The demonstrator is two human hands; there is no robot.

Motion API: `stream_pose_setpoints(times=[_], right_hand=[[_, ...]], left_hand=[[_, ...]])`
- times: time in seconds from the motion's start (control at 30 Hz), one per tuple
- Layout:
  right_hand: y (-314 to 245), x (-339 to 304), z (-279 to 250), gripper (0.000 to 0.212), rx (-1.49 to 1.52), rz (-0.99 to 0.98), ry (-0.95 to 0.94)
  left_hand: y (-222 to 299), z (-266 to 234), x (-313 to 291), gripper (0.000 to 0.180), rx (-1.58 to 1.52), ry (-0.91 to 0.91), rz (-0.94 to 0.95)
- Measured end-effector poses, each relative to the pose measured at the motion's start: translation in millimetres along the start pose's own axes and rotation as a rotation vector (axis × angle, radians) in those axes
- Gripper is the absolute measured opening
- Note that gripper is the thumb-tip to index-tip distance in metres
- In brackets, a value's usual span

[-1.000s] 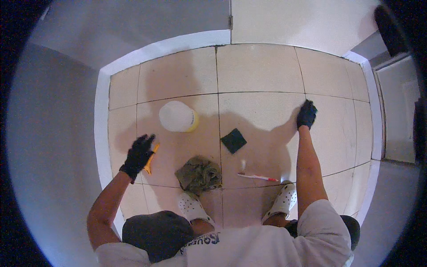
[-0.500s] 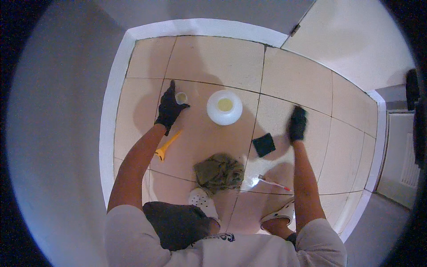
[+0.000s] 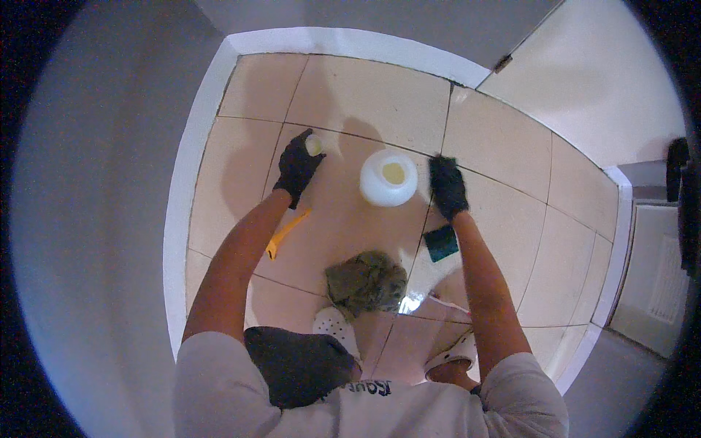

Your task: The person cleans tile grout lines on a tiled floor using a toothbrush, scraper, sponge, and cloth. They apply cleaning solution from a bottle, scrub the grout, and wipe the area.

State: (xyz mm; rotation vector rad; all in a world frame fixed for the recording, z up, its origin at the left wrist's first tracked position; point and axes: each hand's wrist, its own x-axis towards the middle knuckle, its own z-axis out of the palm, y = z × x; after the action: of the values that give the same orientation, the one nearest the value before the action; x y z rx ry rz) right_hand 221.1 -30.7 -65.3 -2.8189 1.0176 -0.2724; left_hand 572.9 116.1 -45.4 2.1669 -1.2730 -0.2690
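Observation:
My left hand [image 3: 298, 169], in a black glove, curls its thumb and fingers around a small pale cup [image 3: 314, 144] with something yellowish inside. Right of it a round white plastic jar [image 3: 378, 191] stands on the tiles, its open mouth showing pale yellow contents. Close to the jar's right side is my right hand [image 3: 447, 186], also black-gloved; its fingers are bunched and smeared, and its underside is hidden. Just below that wrist lies a dark green scouring pad [image 3: 441, 244], partly behind the forearm.
A yellow-orange handled tool [image 3: 286, 235] lies by my left forearm. A crumpled olive-brown cloth [image 3: 365, 281] rests before my feet. A toothbrush [image 3: 449, 302] is partly covered by my right forearm. Walls with a white skirting [image 3: 350, 38] bound the tiled floor.
My right hand has swung left, from beyond the scouring pad to beside the jar. The left hand has closed around the small cup, which sits slightly farther off. The view has shifted a little.

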Motion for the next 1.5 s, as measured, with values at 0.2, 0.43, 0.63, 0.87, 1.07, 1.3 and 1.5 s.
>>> stream_pose_setpoints(times=[0.2, 0.43, 0.63, 0.87, 1.07, 1.3, 1.5], right_hand=[[124.9, -127.3, -37.4, 0.039, -0.318, 1.064, -0.139], [41.3, -79.2, -22.5, 0.032, -0.292, 0.383, 0.270], [50.8, -38.7, -28.4, 0.028, -0.132, 0.757, 0.133], [3.1, -7.6, -14.3, 0.036, 0.040, 0.182, 0.058], [139.8, -152.3, -20.8, 0.031, -0.400, 0.703, -0.089], [44.1, -52.4, 26.8, 0.040, 0.246, 0.711, 0.137], [51.4, -80.4, -7.6, 0.038, 0.069, 0.598, -0.029]], left_hand=[[54.7, -19.2, 30.6, 0.064, 0.347, -0.166, 0.306], [85.7, -0.5, 48.3, 0.066, 0.443, -0.125, 0.670], [46.4, -24.6, 48.2, 0.064, 0.364, -0.134, 0.414], [-80.4, -67.4, -1.0, 0.061, 0.367, 0.155, -0.049], [-96.7, -106.1, -29.2, 0.094, 0.473, 0.182, -0.333], [114.3, -78.3, -4.8, 0.108, -0.074, -0.109, 0.478], [215.1, -82.8, -20.9, 0.087, 0.070, -0.351, 0.536]])
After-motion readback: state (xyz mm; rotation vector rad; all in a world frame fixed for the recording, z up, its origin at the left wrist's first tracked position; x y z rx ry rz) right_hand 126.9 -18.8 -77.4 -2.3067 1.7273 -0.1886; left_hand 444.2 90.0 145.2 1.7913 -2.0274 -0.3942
